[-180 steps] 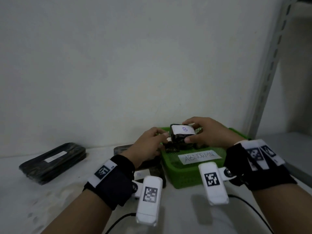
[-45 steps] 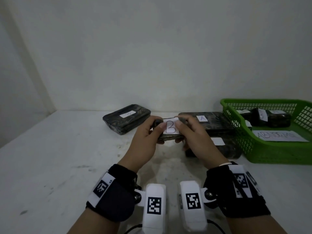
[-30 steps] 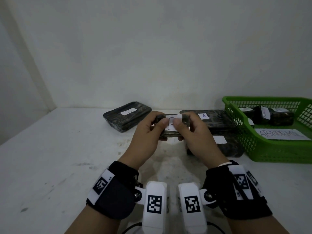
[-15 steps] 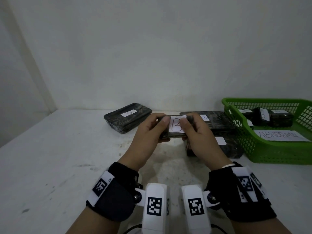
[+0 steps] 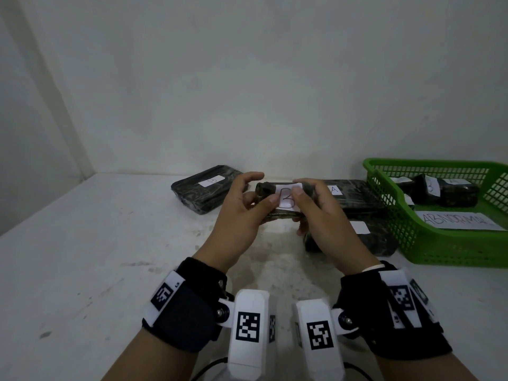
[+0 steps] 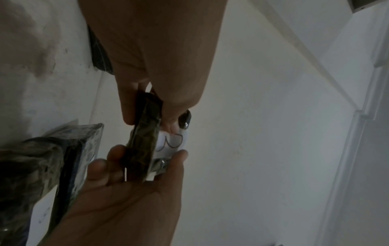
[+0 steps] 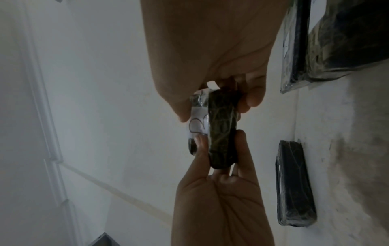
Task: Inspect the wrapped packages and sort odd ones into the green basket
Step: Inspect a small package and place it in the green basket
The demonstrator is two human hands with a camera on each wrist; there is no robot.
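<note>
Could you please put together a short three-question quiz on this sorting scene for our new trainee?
1. Which letter is written on the white label of the small wrapped package held up over the table?
2. True or false: only the left hand holds that package, while the right hand rests on the table.
3. What word is on the paper sign of the green basket? a) NORMAL b) ABNORMAL c) RETURNS

Key:
1. B.
2. False: both hands grip it, one at each end.
3. b. The basket, at the right of the table, already holds dark wrapped packages.
</note>
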